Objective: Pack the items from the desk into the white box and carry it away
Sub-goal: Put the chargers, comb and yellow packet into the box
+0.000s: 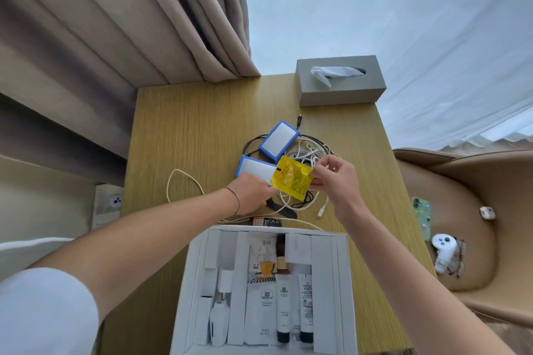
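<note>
The open white box [344, 282] stands at the desk's near edge, with tubes, sachets and small white boxes inside. My right hand [336, 181] pinches a yellow sachet [292, 177] above the desk. My left hand [251, 193] reaches under the sachet's left edge; its fingertips are hidden there. Behind lie two blue-edged white cards [279, 140] and a tangle of black and white cables [308, 153]. A small dark packet [266, 222] lies just beyond the box.
A grey tissue box [340, 81] stands at the desk's far right. A white cable loop [184, 181] lies left of my hands. To the right, a tan chair [467, 181] holds a phone [422, 216], a white controller [444, 251] and glasses. Curtains hang behind.
</note>
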A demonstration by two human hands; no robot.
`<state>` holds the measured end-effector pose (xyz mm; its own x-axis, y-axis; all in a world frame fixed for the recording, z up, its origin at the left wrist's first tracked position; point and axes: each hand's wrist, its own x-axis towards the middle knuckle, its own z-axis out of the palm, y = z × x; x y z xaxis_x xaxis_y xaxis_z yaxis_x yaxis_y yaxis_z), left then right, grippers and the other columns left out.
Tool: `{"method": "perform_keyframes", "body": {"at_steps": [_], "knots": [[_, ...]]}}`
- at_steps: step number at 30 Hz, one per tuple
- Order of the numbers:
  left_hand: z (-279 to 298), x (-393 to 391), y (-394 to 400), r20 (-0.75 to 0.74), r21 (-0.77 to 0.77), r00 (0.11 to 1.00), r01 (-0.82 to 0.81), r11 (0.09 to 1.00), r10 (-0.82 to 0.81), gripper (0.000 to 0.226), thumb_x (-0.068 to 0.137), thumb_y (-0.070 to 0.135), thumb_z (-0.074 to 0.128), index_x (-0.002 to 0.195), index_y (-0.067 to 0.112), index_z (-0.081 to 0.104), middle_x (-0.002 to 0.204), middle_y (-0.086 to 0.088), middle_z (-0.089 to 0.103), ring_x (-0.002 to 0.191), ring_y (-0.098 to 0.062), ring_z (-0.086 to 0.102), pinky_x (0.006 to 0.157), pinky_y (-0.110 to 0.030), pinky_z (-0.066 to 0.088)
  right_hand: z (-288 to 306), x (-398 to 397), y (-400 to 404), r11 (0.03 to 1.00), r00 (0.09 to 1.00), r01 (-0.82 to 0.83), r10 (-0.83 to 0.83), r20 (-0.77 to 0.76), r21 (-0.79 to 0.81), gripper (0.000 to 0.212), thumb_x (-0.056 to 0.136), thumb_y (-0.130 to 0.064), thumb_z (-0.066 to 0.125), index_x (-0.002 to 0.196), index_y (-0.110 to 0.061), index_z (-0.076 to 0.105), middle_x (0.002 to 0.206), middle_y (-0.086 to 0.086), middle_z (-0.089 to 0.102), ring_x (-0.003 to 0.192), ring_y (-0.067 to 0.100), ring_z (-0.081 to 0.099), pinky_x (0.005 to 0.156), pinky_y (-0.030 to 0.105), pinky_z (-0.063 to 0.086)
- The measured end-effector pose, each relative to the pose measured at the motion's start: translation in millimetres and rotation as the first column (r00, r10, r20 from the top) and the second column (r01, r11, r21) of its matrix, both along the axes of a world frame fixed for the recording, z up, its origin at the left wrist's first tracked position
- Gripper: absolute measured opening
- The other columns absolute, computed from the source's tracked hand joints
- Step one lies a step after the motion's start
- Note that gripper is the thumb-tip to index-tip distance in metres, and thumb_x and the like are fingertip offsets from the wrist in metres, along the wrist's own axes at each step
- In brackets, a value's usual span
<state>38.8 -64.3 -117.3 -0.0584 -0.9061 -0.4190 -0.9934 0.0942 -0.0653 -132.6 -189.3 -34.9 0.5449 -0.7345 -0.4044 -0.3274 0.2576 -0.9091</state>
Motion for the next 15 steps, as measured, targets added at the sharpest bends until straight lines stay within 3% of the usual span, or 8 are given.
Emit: {"method": "perform_keyframes", "body": {"at_steps": [6, 11, 15], "knots": [[-7, -2, -5, 0.056, 0.059, 0.998, 0.039, 0.998, -0.042, 0.014, 0.1, 0.021, 0.051, 0.11, 0.012, 0.053, 0.091, -0.007, 0.067, 0.076, -0.027, 0.063, 0.055, -0.035, 0.034, 8, -15, 1, 0.988, 0.994, 0.1, -0.104, 0.036, 0.114, 0.011, 0.09, 0.002, 0.066, 0.083, -0.007, 0.065, 0.068, 0.001, 0.071, 0.061, 0.014, 0.071, 0.052, 0.025, 0.056], [-10, -5, -5, 0.058, 0.032, 0.998, 0.009, 0.999, -0.011, 0.019, 0.098, 0.017, 0.054, 0.116, 0.014, 0.051, 0.087, -0.004, 0.066, 0.068, -0.022, 0.06, 0.052, -0.033, 0.033, 10, -23, 6, 0.99, 0.996, 0.084, -0.087, 0.023, 0.116, 0.016, 0.093, 0.0, 0.063, 0.089, -0.014, 0.07, 0.078, -0.001, 0.075, 0.069, 0.015, 0.07, 0.061, 0.032, 0.06], [-11, -10, -8, 0.042, 0.075, 0.999, 0.003, 0.997, -0.006, 0.019, 0.095, 0.016, 0.058, 0.113, 0.014, 0.052, 0.088, -0.004, 0.066, 0.072, -0.023, 0.062, 0.056, -0.034, 0.042, 10, -28, 14, 0.984, 0.993, 0.104, -0.111, 0.041, 0.144, 0.011, 0.096, -0.005, 0.064, 0.094, -0.014, 0.071, 0.083, 0.001, 0.077, 0.075, 0.019, 0.072, 0.069, 0.04, 0.061]]}}
